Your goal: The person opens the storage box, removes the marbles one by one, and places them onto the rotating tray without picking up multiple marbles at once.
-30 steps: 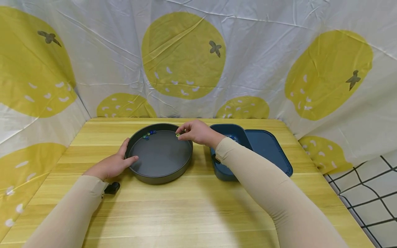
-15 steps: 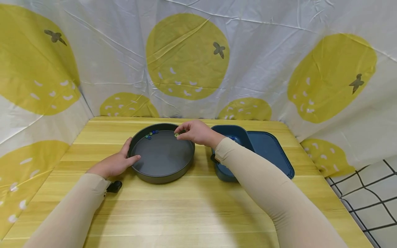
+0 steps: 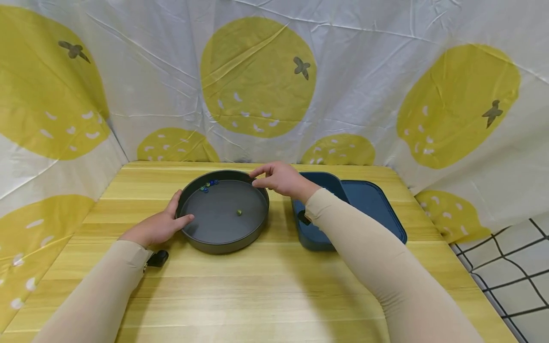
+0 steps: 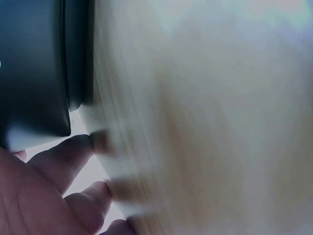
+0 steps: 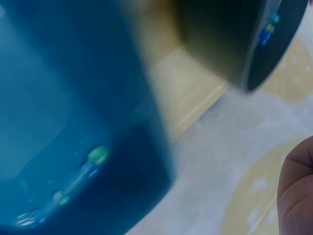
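Observation:
A round dark grey pan point(image 3: 223, 224) stands on the table with several blue and green glass marbles point(image 3: 208, 185) gathered at its back left wall. One yellow-green marble point(image 3: 239, 212) lies apart on the pan's floor. My left hand point(image 3: 156, 227) holds the pan's left side, thumb over the rim and fingers along the outer wall; in the left wrist view the fingertips point(image 4: 101, 190) reach down to the wood. Over the pan's back right rim is my right hand point(image 3: 285, 181), thumb and forefinger parted with nothing between them.
A blue box point(image 3: 315, 238) stands right of the pan, under my right forearm. Green marbles point(image 5: 98, 155) lie inside it in the right wrist view. Its flat blue lid point(image 3: 373, 205) lies beside it. A patterned curtain point(image 3: 257, 76) hangs behind the wooden table point(image 3: 223, 295).
My right hand has let go of the yellow-green marble, which has dropped into the pan and moved toward its front. The hand has shifted slightly right and back. My left hand stays put.

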Demonstrator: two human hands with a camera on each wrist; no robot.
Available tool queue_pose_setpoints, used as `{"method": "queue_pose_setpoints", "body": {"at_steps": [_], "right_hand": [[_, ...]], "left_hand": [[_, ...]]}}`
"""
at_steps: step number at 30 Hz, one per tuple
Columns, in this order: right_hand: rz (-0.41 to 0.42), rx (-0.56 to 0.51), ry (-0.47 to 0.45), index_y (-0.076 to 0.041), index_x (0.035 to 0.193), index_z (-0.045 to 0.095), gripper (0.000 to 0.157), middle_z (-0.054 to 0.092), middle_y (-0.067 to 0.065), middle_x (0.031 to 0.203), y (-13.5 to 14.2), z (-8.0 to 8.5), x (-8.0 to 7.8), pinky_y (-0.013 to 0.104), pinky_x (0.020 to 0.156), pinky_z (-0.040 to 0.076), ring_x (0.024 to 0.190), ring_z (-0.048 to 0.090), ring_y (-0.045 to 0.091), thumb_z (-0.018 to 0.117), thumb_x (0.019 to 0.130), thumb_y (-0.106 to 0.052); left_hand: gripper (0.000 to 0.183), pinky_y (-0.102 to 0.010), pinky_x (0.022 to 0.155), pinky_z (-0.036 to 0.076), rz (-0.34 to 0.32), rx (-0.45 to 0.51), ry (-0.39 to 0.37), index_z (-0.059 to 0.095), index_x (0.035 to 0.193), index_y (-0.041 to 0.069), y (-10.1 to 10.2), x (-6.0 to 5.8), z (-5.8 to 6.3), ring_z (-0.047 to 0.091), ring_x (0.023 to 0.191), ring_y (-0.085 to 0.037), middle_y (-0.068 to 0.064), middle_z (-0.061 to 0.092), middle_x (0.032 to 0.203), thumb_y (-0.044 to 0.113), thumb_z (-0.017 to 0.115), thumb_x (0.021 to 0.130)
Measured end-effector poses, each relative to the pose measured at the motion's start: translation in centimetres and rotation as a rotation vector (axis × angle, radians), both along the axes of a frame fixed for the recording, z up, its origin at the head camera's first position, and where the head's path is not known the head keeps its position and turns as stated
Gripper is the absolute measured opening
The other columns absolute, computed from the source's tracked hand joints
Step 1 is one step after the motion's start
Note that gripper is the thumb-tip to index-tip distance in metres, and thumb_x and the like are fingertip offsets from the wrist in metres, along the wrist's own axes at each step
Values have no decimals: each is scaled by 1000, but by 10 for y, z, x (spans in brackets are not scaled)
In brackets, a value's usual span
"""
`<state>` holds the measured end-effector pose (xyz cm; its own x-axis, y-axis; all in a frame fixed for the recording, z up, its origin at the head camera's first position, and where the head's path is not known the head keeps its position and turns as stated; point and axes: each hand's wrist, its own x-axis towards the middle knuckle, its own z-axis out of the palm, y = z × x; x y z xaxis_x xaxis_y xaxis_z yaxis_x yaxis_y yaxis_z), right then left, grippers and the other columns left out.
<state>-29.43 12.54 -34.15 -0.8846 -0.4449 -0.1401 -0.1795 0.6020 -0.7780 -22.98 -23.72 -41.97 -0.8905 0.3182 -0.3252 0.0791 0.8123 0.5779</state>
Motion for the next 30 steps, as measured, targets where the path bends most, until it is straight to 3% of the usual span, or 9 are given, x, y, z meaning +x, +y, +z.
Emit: {"method": "queue_pose_setpoints", "body": {"at_steps": [4,6,9,13,20,25,30], "right_hand": [[-99,-17,-21,-19,137,71,35,63,11,119,35,-5,-9,44,88,50,107,60,34,70,104,-30],[-143,8,-14,-17,138,70,36,60,11,140,54,-12,-14,47,95,52,117,62,34,68,105,-30],[-191,57,-18,-14,138,69,36,58,13,152,76,-25,-20,51,108,51,129,62,34,66,106,-28],[-202,150,-15,-10,135,71,34,63,15,146,96,-40,-27,52,111,50,133,61,36,67,105,-25],[-120,378,60,-8,128,76,30,71,15,136,110,-59,-36,48,104,55,123,66,34,69,103,-24],[-104,416,28,-8,124,78,28,73,14,131,113,-69,-39,47,102,55,117,68,32,71,101,-23],[-126,428,-1,-8,125,77,29,71,14,137,111,-75,-39,46,106,53,125,65,33,73,100,-23]], "left_hand": [[102,-71,119,31,1,-8,7,-30,163,13,0,-1,0,36,146,-61,-39,6,169,60,42,109],[102,-71,118,33,0,-14,10,-30,163,12,0,-1,1,38,145,-62,-40,7,169,61,42,109],[103,-71,118,32,-1,-10,6,-31,163,11,0,-1,1,37,146,-62,-41,7,168,61,42,109],[103,-71,119,30,-1,3,-3,-31,162,11,1,0,1,32,148,-61,-40,4,169,59,43,109],[102,-71,119,31,4,7,-4,-30,163,11,1,0,0,35,147,-62,-41,4,169,59,43,109],[102,-70,118,32,17,8,-8,-29,163,12,1,0,0,36,146,-62,-40,7,169,60,43,109],[102,-71,118,32,16,2,-5,-30,163,13,1,1,-1,36,146,-62,-40,6,169,60,43,109]]}}
